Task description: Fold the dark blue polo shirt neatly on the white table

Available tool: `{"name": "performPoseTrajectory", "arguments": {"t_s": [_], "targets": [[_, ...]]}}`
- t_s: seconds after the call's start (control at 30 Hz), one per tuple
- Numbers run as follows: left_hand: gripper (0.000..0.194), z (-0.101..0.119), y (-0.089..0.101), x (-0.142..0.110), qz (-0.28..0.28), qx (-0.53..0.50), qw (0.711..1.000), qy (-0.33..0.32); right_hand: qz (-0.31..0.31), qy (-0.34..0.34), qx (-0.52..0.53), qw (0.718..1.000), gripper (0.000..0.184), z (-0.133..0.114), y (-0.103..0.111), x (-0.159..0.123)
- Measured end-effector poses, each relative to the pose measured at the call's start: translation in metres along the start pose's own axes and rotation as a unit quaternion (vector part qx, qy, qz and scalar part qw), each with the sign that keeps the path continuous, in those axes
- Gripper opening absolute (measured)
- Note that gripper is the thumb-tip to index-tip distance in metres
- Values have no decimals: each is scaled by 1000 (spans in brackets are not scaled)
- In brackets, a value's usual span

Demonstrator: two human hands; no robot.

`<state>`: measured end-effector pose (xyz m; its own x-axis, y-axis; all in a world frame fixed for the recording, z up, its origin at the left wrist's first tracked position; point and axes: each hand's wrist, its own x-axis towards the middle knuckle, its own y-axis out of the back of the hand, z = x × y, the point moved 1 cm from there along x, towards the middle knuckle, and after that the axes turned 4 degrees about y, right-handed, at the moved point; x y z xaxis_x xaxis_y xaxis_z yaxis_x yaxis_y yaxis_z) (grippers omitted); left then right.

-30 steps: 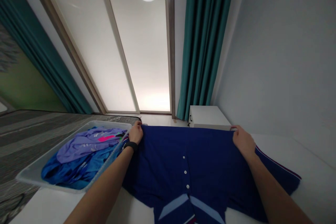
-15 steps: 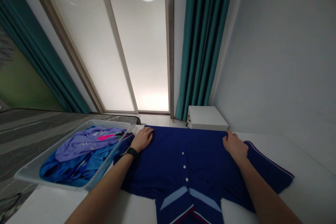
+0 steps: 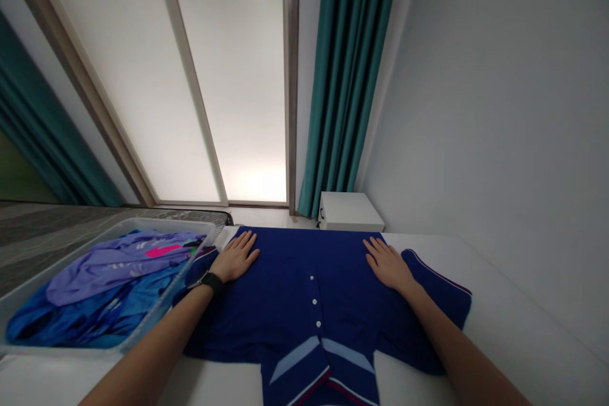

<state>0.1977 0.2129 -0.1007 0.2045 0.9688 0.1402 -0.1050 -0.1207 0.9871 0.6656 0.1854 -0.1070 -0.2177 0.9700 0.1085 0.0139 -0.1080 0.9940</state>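
Note:
A navy polo shirt (image 3: 285,292) lies spread on the white table (image 3: 223,384), its striped collar toward me and its buttons facing up. My left hand (image 3: 235,257), a dark watch on its wrist, rests flat with fingers spread on the shirt's far left part. On the far right part my right hand (image 3: 387,263) lies flat too, its fingers apart. Both sleeves stick out to the sides, with red and white trim at the cuffs. The left sleeve is partly covered by my forearm and lies against a plastic tub.
The translucent tub (image 3: 166,226) on the left holds crumpled purple and blue clothes (image 3: 118,266). A white cabinet (image 3: 352,210) stands beyond the table. Behind are a teal curtain (image 3: 349,89) and frosted sliding doors (image 3: 238,108); a wall (image 3: 499,108) rises on the right.
My right hand has gone from gripping the shirt's far right corner to lying flat on it. My left fingers have spread out. The view has shifted slightly right.

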Motion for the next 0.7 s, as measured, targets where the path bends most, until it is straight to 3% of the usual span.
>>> {"name": "performPoseTrajectory", "arguments": {"t_s": [0.7], "targets": [[61, 2, -3, -64, 27, 9, 999, -38, 30, -37, -48, 998, 58, -29, 6, -74]]}}
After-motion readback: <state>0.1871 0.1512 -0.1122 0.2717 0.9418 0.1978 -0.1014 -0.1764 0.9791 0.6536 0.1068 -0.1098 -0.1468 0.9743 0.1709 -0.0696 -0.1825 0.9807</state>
